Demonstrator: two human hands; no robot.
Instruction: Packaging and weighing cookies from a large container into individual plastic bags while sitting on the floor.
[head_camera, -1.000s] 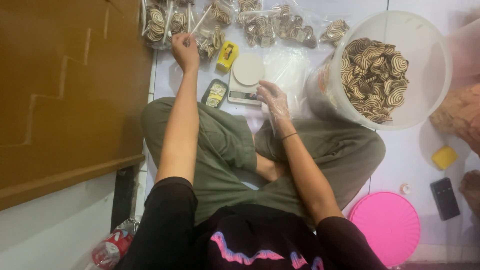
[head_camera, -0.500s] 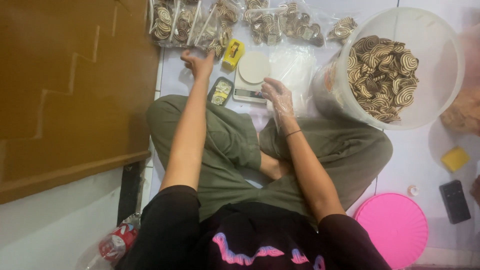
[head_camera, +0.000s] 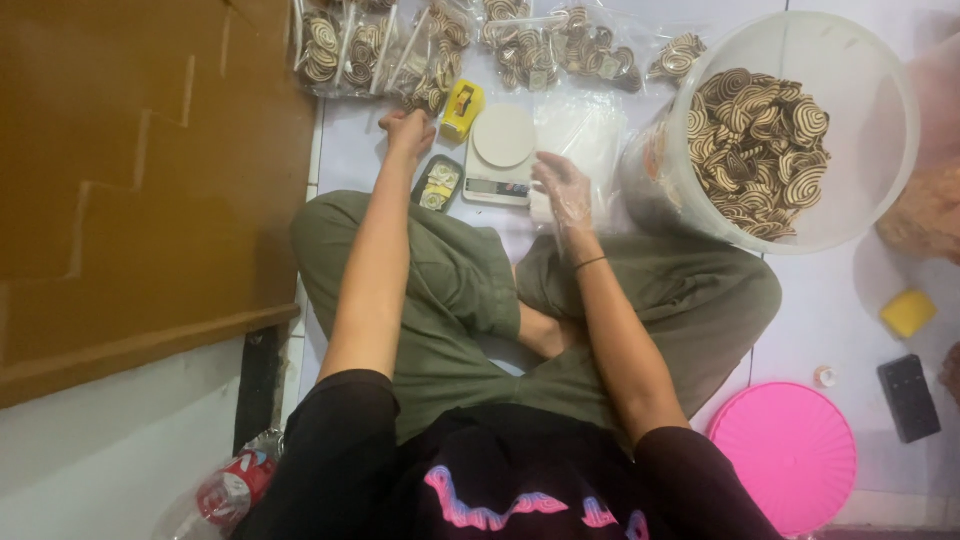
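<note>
I sit cross-legged on a white tiled floor. My left hand (head_camera: 408, 130) is closed into a fist just left of a small black tray (head_camera: 437, 184) holding a few pieces; I cannot see anything in it. My right hand (head_camera: 562, 185), in a thin clear glove, rests with fingers apart on clear plastic bags (head_camera: 585, 130) beside a small white kitchen scale (head_camera: 500, 152). A large white tub (head_camera: 860, 130) of brown-and-cream swirl cookies (head_camera: 755, 150) stands to the right. Sealed clear bags of the same cookies (head_camera: 440, 45) lie in a row beyond the scale.
A yellow tool (head_camera: 462, 108) lies by the scale. A brown wooden panel (head_camera: 140, 180) fills the left. A pink round lid (head_camera: 785, 452), a yellow block (head_camera: 908, 312) and a black remote-like object (head_camera: 908, 397) lie at right. A crumpled plastic bottle (head_camera: 230, 490) sits lower left.
My left hand has drawn back from the bagged cookies toward the black tray. My right hand has stayed by the scale and loose bags.
</note>
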